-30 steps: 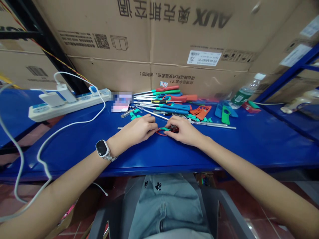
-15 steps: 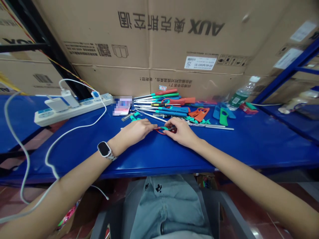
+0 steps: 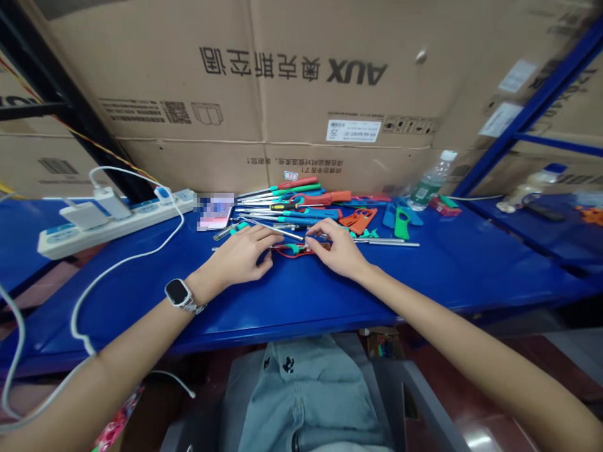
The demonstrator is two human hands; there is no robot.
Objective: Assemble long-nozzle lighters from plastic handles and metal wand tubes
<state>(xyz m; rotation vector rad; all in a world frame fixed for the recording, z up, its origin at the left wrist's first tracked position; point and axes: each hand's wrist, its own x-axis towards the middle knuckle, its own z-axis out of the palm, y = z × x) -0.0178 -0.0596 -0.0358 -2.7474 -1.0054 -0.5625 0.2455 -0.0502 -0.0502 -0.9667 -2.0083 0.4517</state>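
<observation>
In the head view, both bare hands are working low over the blue table [image 3: 292, 289], and a red-and-green handled piece [image 3: 294, 249] is lying between them, near the middle of the table and just in front of the loose tools. The left hand [image 3: 242, 254] is covering the piece's left end; whether it is gripping there cannot be told, as the fingers are hiding the contact. The right hand [image 3: 342, 252] is bending thumb and forefinger over the right end; whether these are pinching the body or something small cannot be told either. In this inspector's judgement, the step in hand is fine finger work on the handle, and the next move is calling for a steady left side and exact right fingertips. The long axis is running left to right, roughly along the table's front edge. The narrow end is seemingly pointing left, where a thin metal tip [image 3: 215, 249] is showing beyond the left hand, possibly the same piece. A silver rod [image 3: 284, 233] is lying aslant just behind.
</observation>
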